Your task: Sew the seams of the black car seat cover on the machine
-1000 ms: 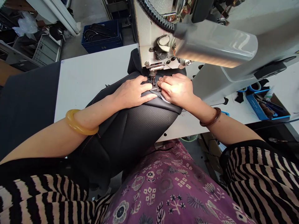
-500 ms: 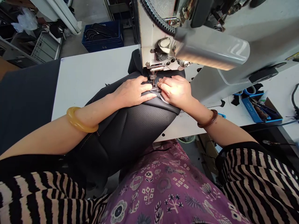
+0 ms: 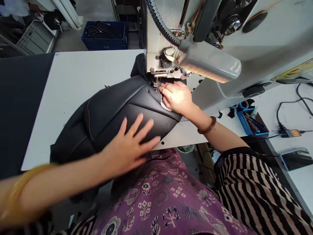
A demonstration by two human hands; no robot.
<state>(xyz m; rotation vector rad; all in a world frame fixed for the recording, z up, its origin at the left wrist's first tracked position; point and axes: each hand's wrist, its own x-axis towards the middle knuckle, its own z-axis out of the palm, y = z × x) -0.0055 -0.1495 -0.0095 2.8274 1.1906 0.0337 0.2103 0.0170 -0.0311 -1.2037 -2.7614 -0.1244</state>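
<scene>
A black leather seat cover (image 3: 110,111) with orange stitching and a perforated panel lies on the white table (image 3: 80,78) under the sewing machine (image 3: 207,42). My right hand (image 3: 176,97) presses the cover's edge flat beside the needle and presser foot (image 3: 156,85), fingers close together. My left hand (image 3: 129,145) hovers over the near, perforated part of the cover with fingers spread, slightly blurred, holding nothing.
A blue crate (image 3: 105,32) of black parts stands on the floor beyond the table. A blue tray of small tools (image 3: 251,122), a cable with a plug (image 3: 290,132) and a phone (image 3: 295,158) lie on the right. Dark material (image 3: 17,104) covers the table's left.
My left hand has left the seam by the needle and swung back toward me, now open over the cover's near part. The right hand stays at the presser foot. The view shifted.
</scene>
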